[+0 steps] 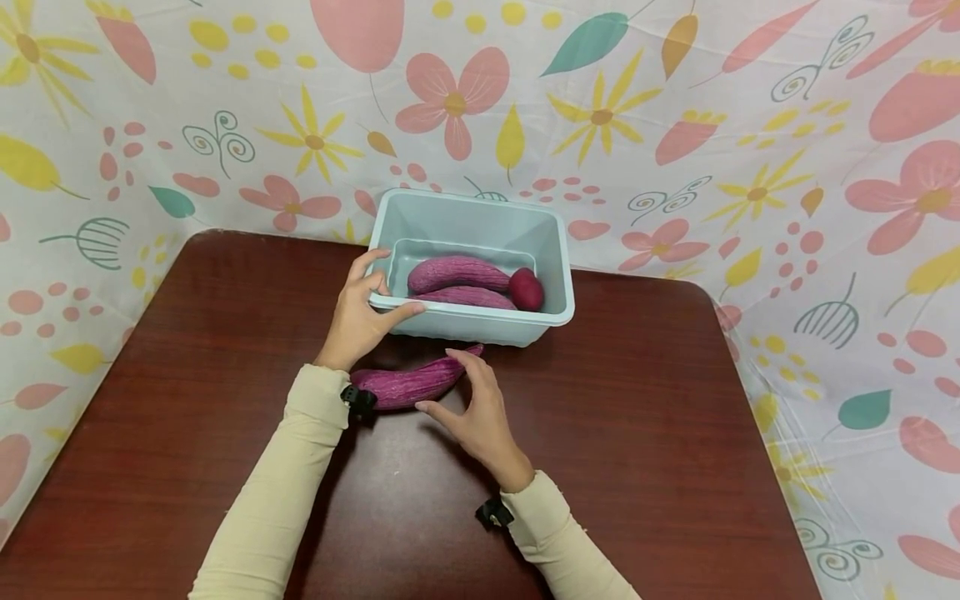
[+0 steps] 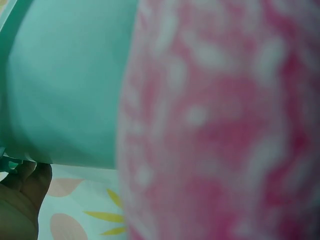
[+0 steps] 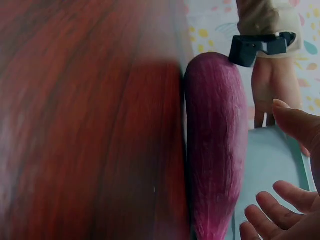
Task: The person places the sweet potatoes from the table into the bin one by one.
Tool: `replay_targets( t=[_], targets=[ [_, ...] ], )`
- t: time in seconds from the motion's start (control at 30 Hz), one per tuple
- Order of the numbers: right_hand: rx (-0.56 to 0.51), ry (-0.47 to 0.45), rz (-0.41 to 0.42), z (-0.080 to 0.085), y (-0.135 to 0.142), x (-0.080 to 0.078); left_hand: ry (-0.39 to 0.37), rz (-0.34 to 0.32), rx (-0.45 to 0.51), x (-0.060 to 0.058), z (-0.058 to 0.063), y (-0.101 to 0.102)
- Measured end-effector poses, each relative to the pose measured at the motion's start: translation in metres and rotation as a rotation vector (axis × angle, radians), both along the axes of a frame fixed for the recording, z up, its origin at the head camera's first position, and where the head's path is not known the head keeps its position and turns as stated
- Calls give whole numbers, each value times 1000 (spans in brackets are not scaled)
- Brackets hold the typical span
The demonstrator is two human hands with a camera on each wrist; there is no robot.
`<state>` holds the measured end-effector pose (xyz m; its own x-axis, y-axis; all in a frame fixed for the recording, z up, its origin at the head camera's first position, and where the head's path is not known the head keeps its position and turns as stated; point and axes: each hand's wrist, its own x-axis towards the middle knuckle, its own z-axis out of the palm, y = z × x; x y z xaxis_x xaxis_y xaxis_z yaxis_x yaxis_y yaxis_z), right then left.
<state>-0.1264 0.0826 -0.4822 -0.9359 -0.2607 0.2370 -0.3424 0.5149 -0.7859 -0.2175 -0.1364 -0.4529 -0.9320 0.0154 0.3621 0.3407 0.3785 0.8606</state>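
A long purple vegetable with ridged skin lies on the table, tapering toward its right end; it could be an eggplant or a sweet potato. My right hand is spread at its right part, thumb on the near side and fingers over the far side. In the right wrist view a gap shows between those fingers and the vegetable. My left hand grips the front left rim of a pale blue bin, its wrist beside the vegetable's blunt end. Pink skin fills much of the left wrist view.
Inside the bin lie two similar purple vegetables and a dark red round item at the right. The bin stands at the back of the brown table. A flower-patterned cloth hangs behind and along the sides.
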Motion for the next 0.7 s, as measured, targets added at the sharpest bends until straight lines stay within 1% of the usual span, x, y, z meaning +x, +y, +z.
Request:
replay_targets(
  t=[0.1,0.23,0.43,0.6,0.7],
  targets=[
    [-3,-19,21,1,-6,1,4,1,-6,0,0,0],
    [6,-20,49,1,-13,2,5,4,-6,-1,-1,0],
    [37,-8,50,-2,-22,2,-2,0,2,-2,-4,-1],
    [61,13,52,-5,-28,1,3,-1,3,-2,-3,-1],
    [55,28,72,-6,-32,0,0,-2,-5,-1,-2,-1]
  ],
)
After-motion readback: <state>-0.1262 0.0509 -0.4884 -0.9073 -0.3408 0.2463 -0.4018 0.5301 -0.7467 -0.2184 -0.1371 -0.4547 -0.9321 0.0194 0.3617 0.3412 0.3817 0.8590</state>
